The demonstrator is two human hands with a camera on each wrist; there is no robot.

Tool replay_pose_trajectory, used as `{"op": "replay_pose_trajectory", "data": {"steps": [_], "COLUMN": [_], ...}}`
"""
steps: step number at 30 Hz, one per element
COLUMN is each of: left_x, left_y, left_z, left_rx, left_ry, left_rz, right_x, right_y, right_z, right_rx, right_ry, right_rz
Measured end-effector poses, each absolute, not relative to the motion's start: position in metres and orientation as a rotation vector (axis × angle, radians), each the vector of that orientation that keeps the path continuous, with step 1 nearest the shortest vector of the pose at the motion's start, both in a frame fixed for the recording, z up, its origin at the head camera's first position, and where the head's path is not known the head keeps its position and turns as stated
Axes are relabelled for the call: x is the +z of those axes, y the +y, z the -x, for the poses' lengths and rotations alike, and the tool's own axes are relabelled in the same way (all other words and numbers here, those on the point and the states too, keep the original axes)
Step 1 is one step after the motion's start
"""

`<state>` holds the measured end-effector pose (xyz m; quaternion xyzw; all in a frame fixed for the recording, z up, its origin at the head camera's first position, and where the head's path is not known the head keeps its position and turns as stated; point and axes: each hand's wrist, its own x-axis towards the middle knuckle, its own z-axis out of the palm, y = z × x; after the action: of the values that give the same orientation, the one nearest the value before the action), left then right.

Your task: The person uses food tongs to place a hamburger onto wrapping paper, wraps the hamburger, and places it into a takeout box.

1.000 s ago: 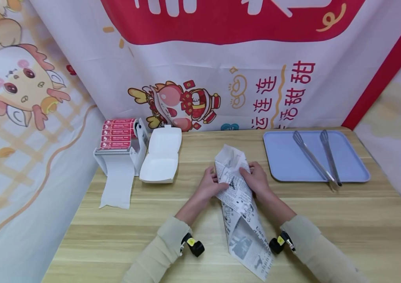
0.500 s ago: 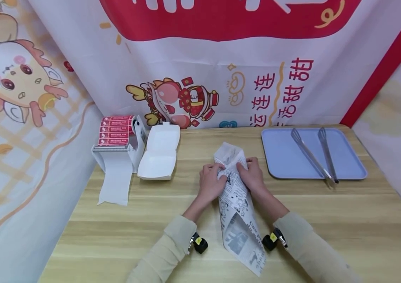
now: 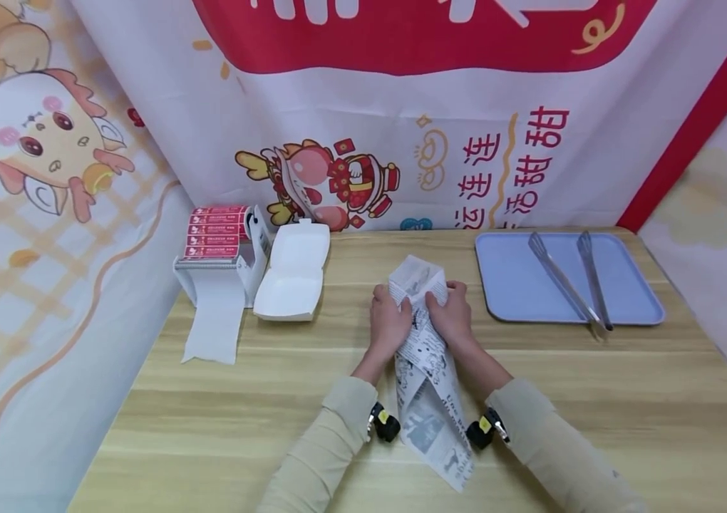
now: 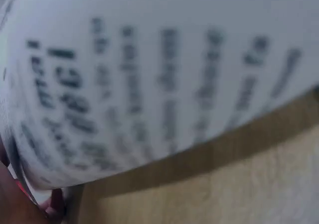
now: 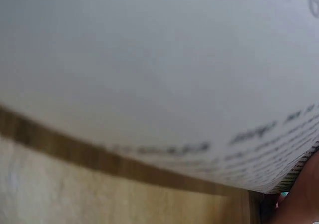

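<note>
A sheet of newspaper-print wrapping paper (image 3: 429, 360) lies lengthwise before me, folded over into a long packet; anything inside is hidden. My left hand (image 3: 390, 322) grips its left side near the far end, thumb on top. On the right side my right hand (image 3: 451, 318) grips it the same way, opposite the left. The near end of the paper spreads loose and pointed toward me. In the left wrist view the printed paper (image 4: 164, 79) fills most of the picture, fingers low in the left corner. The right wrist view shows the paper (image 5: 149, 64) bulging over the wooden table (image 5: 99, 194).
An open white takeaway box (image 3: 289, 288) stands left of the paper, beside a label dispenser (image 3: 248, 267) with a roll of red labels (image 3: 212, 231). At the back right is a blue tray (image 3: 511, 299) bearing metal tongs (image 3: 562, 278). A printed cloth (image 3: 370, 100) hangs behind the table.
Both hands have gone from folding the top flap over to gripping the packet's two sides, thumbs closer together. The left hand has turned and moved slightly toward the far end.
</note>
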<state>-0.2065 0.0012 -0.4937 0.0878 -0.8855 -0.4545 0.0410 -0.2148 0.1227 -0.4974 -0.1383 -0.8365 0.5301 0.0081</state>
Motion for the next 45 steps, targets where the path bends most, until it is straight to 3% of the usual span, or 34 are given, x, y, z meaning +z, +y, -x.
{"op": "replay_pose_trajectory", "data": {"steps": [14, 45], "left_x": [-0.506, -0.513], "left_y": [0.004, 0.004], "left_z": [0.215, 0.215], "left_rx": [-1.569, -1.462], "left_ry": [-2.468, -2.38], "left_rz": [-0.397, -0.345], "right_x": [-0.499, -0.507], "right_y": [0.12, 0.124], "right_z": [0.216, 0.215], "right_rx": [1.777, 1.878], "right_ry": [-2.472, -2.233], "right_rz": [0.538, 0.62]}}
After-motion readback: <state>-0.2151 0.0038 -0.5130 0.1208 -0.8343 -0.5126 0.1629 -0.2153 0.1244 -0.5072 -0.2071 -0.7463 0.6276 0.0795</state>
